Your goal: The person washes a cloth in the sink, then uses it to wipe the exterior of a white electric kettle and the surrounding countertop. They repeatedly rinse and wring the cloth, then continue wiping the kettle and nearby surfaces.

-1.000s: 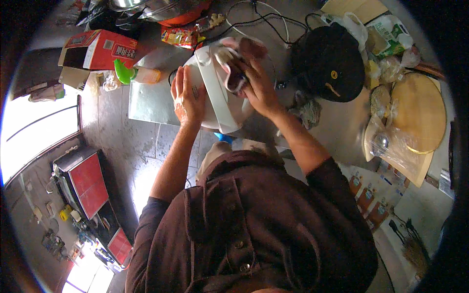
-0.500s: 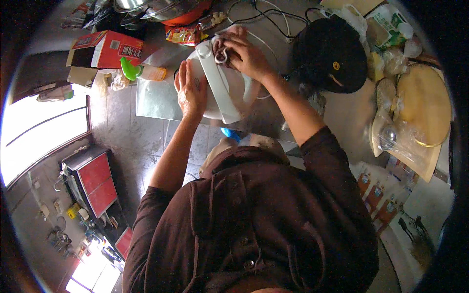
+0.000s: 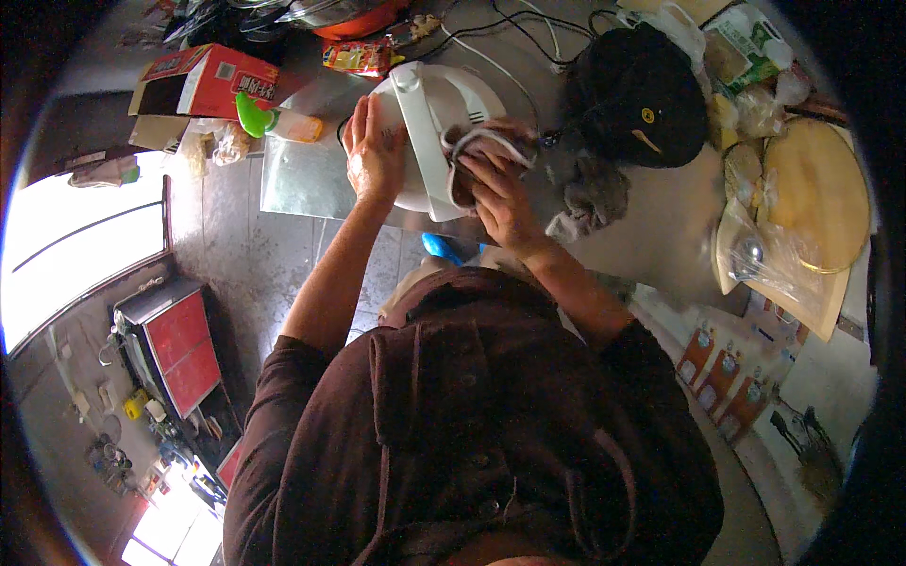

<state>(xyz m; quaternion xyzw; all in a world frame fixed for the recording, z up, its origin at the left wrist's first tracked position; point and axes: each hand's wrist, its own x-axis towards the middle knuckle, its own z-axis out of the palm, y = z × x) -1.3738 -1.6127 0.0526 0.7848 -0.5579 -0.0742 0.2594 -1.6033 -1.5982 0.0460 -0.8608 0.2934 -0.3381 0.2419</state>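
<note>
A white rounded appliance, rice-cooker-like in shape, with a long pale band [image 3: 422,132] across its top, rests on the table in front of me. My left hand [image 3: 373,156] lies against its left side, fingers stretched out and holding nothing. On the right part of the appliance, beside the band, my right hand [image 3: 502,203] presses a bunched brown-and-white cloth [image 3: 493,143]. The cloth hides part of the surface under it. A grey crumpled cloth [image 3: 595,193] lies on the table to the right of my right hand.
At the left are a red carton [image 3: 219,83] and a spray bottle with a green head [image 3: 294,125]. A black cap [image 3: 637,94] lies at the right, with cables [image 3: 510,33] behind. Farther right sits a round wooden board [image 3: 816,193] beside plastic bags.
My right hand has slid the cloth from the far end of the appliance toward me, down its right side. The grey cloth now shows more fully. My left hand stays on the left side.
</note>
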